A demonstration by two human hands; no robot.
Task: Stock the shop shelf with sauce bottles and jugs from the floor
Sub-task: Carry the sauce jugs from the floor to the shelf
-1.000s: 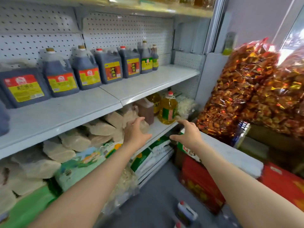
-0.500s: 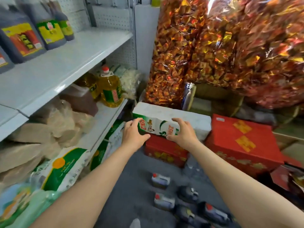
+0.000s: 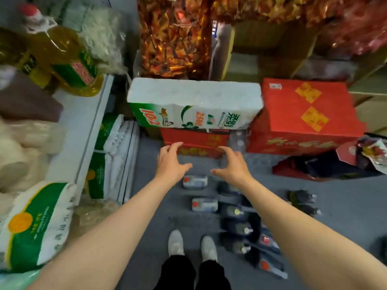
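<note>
Since half a second ago our view has tipped down: the upper shelf has left the frame, and our shoes and more of the grey floor now show. Both hands have come off the white-and-green pack and hover lower, above the floor.

Floor grey, boxed in by red cartons and the low shelf to our left. Sauce jugs stand in rows just ahead of our feet; dark bottles beside them, blurred, perhaps capped.

Left hand and right hand: fingers spread, loosely curved, holding nothing.
</note>
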